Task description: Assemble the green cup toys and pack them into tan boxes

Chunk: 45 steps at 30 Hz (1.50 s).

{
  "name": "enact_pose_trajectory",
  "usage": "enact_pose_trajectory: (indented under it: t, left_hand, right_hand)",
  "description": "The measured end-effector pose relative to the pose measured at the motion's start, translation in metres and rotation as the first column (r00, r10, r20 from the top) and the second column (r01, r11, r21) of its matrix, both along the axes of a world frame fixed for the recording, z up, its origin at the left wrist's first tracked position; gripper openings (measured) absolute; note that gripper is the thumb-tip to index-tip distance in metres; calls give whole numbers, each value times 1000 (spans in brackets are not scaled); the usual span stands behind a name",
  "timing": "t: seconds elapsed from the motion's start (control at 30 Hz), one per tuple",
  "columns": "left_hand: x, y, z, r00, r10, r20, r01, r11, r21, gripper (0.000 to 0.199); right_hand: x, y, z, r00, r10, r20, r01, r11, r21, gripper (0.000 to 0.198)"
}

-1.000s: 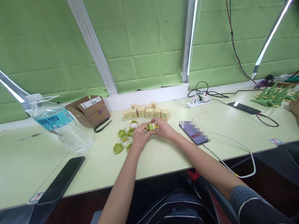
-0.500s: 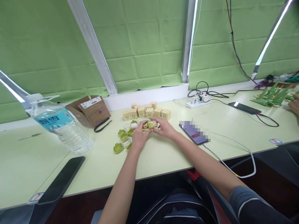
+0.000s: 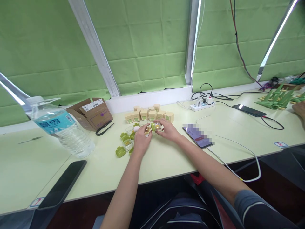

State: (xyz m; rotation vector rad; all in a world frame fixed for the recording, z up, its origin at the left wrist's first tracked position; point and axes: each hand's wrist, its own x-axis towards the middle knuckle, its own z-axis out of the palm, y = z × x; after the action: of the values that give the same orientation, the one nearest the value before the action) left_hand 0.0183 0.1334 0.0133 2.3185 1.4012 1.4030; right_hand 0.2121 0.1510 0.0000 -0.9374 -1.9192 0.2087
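My right hand (image 3: 168, 131) grips a small clear container with a green lid (image 3: 156, 127) and something yellow inside, held above the table. Just to its left is my left hand (image 3: 142, 136), its fingers curled and thumb close to them. A thin yellowish piece (image 3: 149, 128) shows between the left fingers and the container; whether it is joined to the lid I cannot tell. Left of the hands lie several green clover-shaped lids (image 3: 120, 151), clear containers (image 3: 129, 145) and a small pale pink piece (image 3: 136, 128).
Several cream blocks with green windows (image 3: 144, 114) stand behind my hands. An open cardboard box (image 3: 94, 116) and a large water bottle (image 3: 64, 127) are at left, phones (image 3: 63, 184) at both sides. A power strip (image 3: 202, 105) sits at back right. Another person's hand (image 3: 299, 109) is far right.
My left hand has drawn slightly left and down, away from the container, which both hands were touching before. The container stays in my right hand.
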Motion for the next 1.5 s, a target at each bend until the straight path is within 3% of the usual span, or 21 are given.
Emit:
enact_pose_trajectory:
  t: [0.3,0.7,0.97,1.2,1.5]
  left_hand:
    - [-1,1,1,1000,12,-7,-12,1000,10,17]
    - [-2,3,-4,996,-9,-84,12,999,36,18]
    - [-1,4,-4,987,11,-158,4,995,98,17]
    - [-1,0,-1,991,-23,-130,34,996,82,18]
    - [-3,-2,0,993,-59,-107,67,995,71,23]
  right_hand:
    - [-1,-2,0,1000,19,10,-19,1000,-25,53]
    - [-3,-1,1,995,95,-38,-96,995,-19,51]
    - [-6,-2,1,996,81,-32,-81,996,-30,51]
    - [-8,-5,1,998,33,47,-33,999,5,54]
    - [-7,-6,0,995,62,72,-59,997,-47,58]
